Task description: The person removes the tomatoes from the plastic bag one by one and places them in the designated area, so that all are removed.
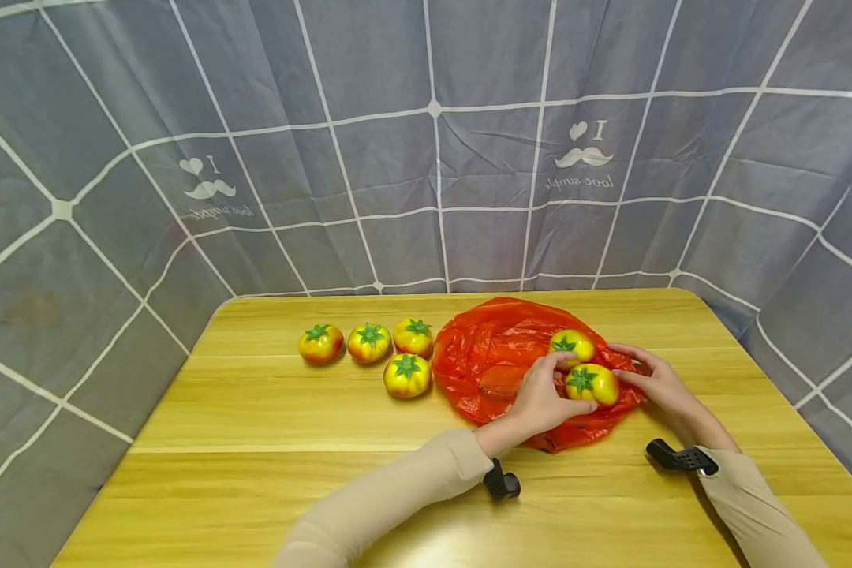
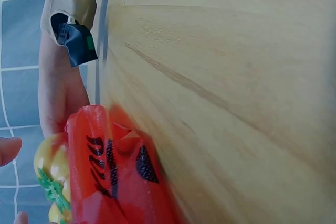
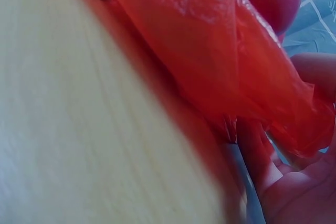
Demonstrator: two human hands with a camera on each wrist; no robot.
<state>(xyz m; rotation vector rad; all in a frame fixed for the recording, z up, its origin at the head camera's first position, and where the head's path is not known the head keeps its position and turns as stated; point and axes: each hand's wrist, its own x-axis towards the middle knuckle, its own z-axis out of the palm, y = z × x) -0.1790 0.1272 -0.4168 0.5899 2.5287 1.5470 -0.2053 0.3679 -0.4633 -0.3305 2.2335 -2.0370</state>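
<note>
A red plastic bag (image 1: 493, 347) lies spread on the table, crumpled, with black print showing in the left wrist view. On its right part sit two yellow-red tomatoes with green star-shaped tops, a front tomato (image 1: 592, 384) and a rear tomato (image 1: 572, 345). My left hand (image 1: 543, 398) is at the front tomato's left side, thumb and fingers spread around it; in the left wrist view the fingertips stand apart from the fruit. On the far side, my right hand (image 1: 663, 384) grips the bag's edge, the red film between thumb and fingers in the right wrist view.
Left of the bag, several more tomatoes rest on the wooden table (image 1: 255, 418): a leftmost tomato (image 1: 320, 345), a middle tomato (image 1: 369, 343), and others close against the bag. A grey curtain (image 1: 390, 173) with white lines hangs around the table's back and sides.
</note>
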